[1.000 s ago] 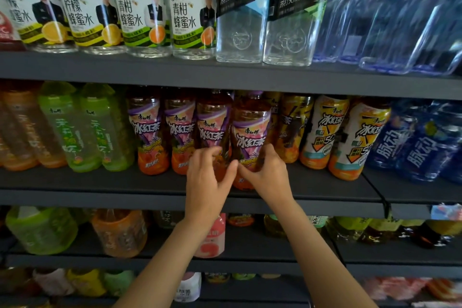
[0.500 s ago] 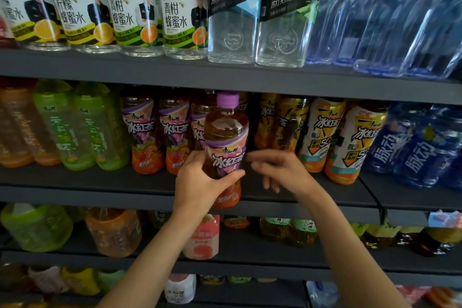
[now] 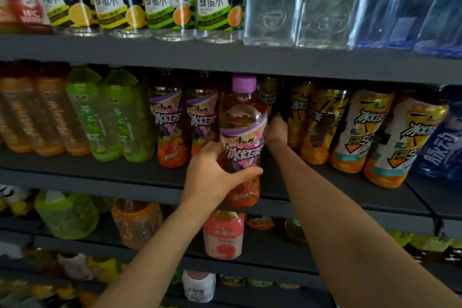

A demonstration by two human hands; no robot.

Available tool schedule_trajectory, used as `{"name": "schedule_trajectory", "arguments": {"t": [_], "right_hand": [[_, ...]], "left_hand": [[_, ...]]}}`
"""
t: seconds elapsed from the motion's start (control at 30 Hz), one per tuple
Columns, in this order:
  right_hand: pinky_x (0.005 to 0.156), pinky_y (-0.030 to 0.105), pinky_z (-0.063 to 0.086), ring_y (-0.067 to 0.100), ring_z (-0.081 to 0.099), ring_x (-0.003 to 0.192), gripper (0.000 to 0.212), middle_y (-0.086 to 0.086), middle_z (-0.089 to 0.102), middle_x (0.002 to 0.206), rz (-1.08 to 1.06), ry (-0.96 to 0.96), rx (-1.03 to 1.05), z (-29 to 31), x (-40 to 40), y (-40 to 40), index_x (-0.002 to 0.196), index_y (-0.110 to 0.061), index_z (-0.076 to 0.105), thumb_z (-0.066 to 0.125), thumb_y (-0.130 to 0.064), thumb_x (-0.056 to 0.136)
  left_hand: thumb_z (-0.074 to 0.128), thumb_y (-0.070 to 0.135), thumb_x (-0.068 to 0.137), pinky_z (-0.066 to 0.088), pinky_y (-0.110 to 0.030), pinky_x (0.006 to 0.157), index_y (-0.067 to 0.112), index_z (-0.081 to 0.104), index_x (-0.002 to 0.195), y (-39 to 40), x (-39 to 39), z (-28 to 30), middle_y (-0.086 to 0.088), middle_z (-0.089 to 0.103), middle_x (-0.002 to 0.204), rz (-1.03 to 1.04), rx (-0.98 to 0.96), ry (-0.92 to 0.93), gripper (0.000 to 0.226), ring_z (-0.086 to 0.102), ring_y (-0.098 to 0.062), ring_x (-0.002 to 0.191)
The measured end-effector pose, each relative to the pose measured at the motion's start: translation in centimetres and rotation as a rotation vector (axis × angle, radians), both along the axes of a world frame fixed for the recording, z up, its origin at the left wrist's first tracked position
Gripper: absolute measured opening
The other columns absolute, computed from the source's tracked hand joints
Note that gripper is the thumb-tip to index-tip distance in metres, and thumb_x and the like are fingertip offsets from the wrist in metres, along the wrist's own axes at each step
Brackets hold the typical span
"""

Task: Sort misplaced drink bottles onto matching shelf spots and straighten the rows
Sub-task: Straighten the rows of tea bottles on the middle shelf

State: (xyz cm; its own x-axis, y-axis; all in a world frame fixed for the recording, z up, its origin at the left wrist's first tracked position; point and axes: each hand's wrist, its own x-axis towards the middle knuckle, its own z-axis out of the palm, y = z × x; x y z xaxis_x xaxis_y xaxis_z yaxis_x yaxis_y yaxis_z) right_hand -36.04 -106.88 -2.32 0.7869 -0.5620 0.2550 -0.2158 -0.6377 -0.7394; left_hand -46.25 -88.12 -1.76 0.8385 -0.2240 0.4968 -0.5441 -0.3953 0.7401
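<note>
My left hand point(image 3: 212, 177) grips a purple-capped iced tea bottle point(image 3: 243, 132) with a purple and pink label, held out in front of the middle shelf point(image 3: 100, 177). Two matching purple-label bottles point(image 3: 172, 127) stand in the row just left of it. My right hand point(image 3: 276, 130) reaches deep into the gap behind the held bottle, beside a dark yellow-label bottle point(image 3: 300, 117). Its fingers are hidden in the shadow, so whether they hold anything cannot be told.
Green tea bottles point(image 3: 110, 115) and orange ones stand left on the middle shelf; yellow-label bottles point(image 3: 360, 130) and blue bottles point(image 3: 440, 147) stand right. Honey water and clear soda bottles point(image 3: 272, 7) line the shelf above. Lower shelves hold a pink peach bottle point(image 3: 223, 235) and others.
My left hand has pulled the purple-label bottle out of the row and towards me. My right hand let go of it and moved back into the gap behind it.
</note>
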Motion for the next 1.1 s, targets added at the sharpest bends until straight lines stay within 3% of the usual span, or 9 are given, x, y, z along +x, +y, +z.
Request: {"name": "schedule_trajectory", "arguments": {"t": [0.2,0.43,0.53,0.6,0.73,0.83,0.97,1.03,1.1], "right_hand": [[0.081,0.040,0.052,0.035,0.060,0.100,0.033,0.021,0.060,0.112,-0.020,-0.060,-0.095,-0.7,-2.8,0.7,0.115,0.004,0.051,0.056,-0.018,0.091],[0.073,0.026,0.045,0.028,0.062,0.099,0.043,0.013,0.065,0.108,0.015,-0.074,-0.037,-0.4,-8.1,-1.2,0.114,-0.002,0.054,0.071,-0.025,0.081],[0.055,0.025,0.051,0.029,0.066,0.078,0.037,0.011,0.068,0.094,0.017,-0.043,-0.051,-0.3,-11.0,-1.9,0.102,-0.004,0.055,0.074,-0.027,0.079],[0.037,0.015,0.043,0.022,0.061,0.061,0.030,0.007,0.065,0.083,0.000,-0.042,-0.042,-0.1,-13.0,-2.9,0.094,-0.008,0.052,0.073,-0.024,0.080],[0.030,0.015,0.036,0.007,0.054,0.039,0.027,0.011,0.060,0.075,-0.017,-0.025,0.036,0.6,-16.2,-4.9,0.085,-0.011,0.046,0.071,-0.020,0.083],[0.035,0.018,0.042,0.006,0.058,0.044,0.030,0.009,0.061,0.084,-0.046,0.010,0.031,1.1,-17.2,-5.1,0.099,-0.007,0.049,0.071,-0.021,0.083],[0.074,0.032,0.050,0.021,0.060,0.101,0.051,0.002,0.060,0.109,-0.253,-0.173,-0.203,1.3,-20.0,-2.9,0.124,-0.011,0.049,0.070,-0.031,0.083],[0.083,0.030,0.049,0.014,0.057,0.105,0.054,-0.001,0.058,0.120,-0.114,-0.282,-0.267,1.4,-21.1,-0.2,0.128,-0.013,0.049,0.070,-0.030,0.082],[0.078,0.022,0.048,0.012,0.058,0.095,0.062,-0.001,0.056,0.122,0.145,-0.188,-0.275,0.7,-20.2,2.0,0.133,-0.012,0.046,0.072,-0.029,0.079]], "left_hand": [[0.079,0.053,0.057,0.044,-0.022,0.076,0.018,0.064,0.099,-0.2,-0.2,0.1,0.005,0.062,0.098,0.029,0.067,-0.035,0.056,0.056,-0.008,0.091],[0.077,0.053,0.058,0.038,-0.022,0.073,0.015,0.063,0.098,-1.1,-0.9,0.8,0.011,0.054,0.088,0.081,0.086,-0.027,0.057,0.048,-0.004,0.084],[0.079,0.050,0.059,0.038,-0.021,0.073,0.015,0.063,0.098,-1.5,-1.2,0.8,0.013,0.053,0.086,0.070,0.072,-0.018,0.055,0.049,-0.004,0.085],[0.079,0.049,0.059,0.038,-0.022,0.074,0.015,0.063,0.099,-1.8,-1.3,0.7,0.013,0.054,0.089,0.065,0.065,-0.010,0.055,0.049,-0.005,0.087],[0.076,0.054,0.061,0.039,-0.022,0.076,0.014,0.062,0.104,-2.8,-1.4,0.5,0.004,0.063,0.099,0.072,0.075,0.004,0.060,0.056,-0.012,0.094],[0.075,0.055,0.062,0.040,-0.023,0.077,0.014,0.063,0.106,-4.1,-1.5,0.7,0.000,0.065,0.103,0.072,0.081,0.012,0.061,0.059,-0.017,0.098],[0.075,0.051,0.066,0.037,-0.020,0.073,0.013,0.063,0.106,-5.7,-1.4,1.0,0.000,0.065,0.103,0.073,0.074,0.006,0.056,0.059,-0.015,0.098],[0.074,0.053,0.068,0.036,-0.020,0.071,0.014,0.062,0.107,-6.0,-1.3,1.0,-0.001,0.064,0.104,0.091,0.104,-0.008,0.057,0.060,-0.016,0.098],[0.073,0.053,0.070,0.036,-0.020,0.069,0.013,0.061,0.109,-6.2,-1.4,1.0,-0.002,0.063,0.106,0.109,0.138,-0.015,0.057,0.059,-0.018,0.099]]}}
